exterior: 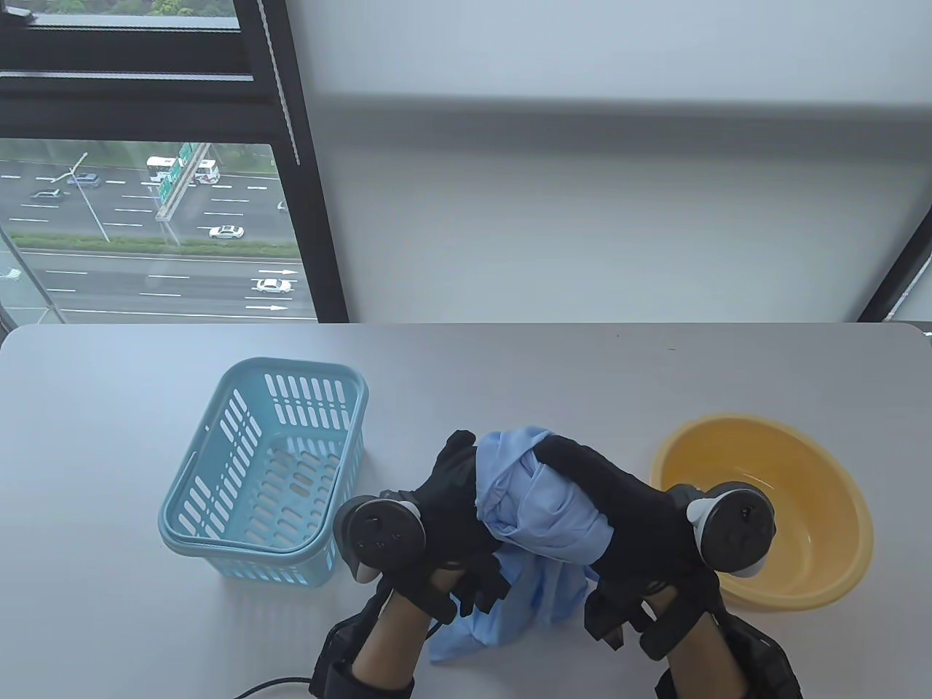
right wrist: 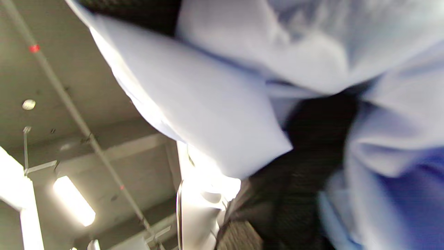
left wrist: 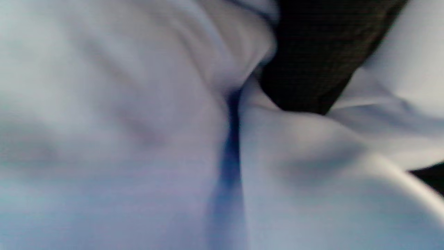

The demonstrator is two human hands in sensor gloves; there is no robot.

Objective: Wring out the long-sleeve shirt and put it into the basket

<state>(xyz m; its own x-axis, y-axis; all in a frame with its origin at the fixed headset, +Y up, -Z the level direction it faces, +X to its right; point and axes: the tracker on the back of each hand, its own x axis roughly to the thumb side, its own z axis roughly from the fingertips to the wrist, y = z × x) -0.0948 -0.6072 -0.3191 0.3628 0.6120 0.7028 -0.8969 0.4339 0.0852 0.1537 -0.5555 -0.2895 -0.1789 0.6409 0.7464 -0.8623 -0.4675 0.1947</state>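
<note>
The light blue long-sleeve shirt (exterior: 539, 517) is bunched up above the table between both hands. My left hand (exterior: 455, 495) grips its left side, fingers curled round the cloth. From the right, my right hand (exterior: 590, 473) wraps over the top of the bundle. A loose end of the shirt hangs down to the table near the front edge. Blue cloth (left wrist: 138, 139) fills the left wrist view, with a black gloved finger (left wrist: 312, 59) pressed into it. Shirt folds (right wrist: 215, 114) and glove (right wrist: 298, 180) crowd the right wrist view. The light blue slatted basket (exterior: 218, 437) stands empty to the left.
A yellow basin (exterior: 823, 510) holding a little water sits at the right, just behind my right wrist. The table's far edge meets a window and a white wall. A black cable runs off the front edge by my left forearm.
</note>
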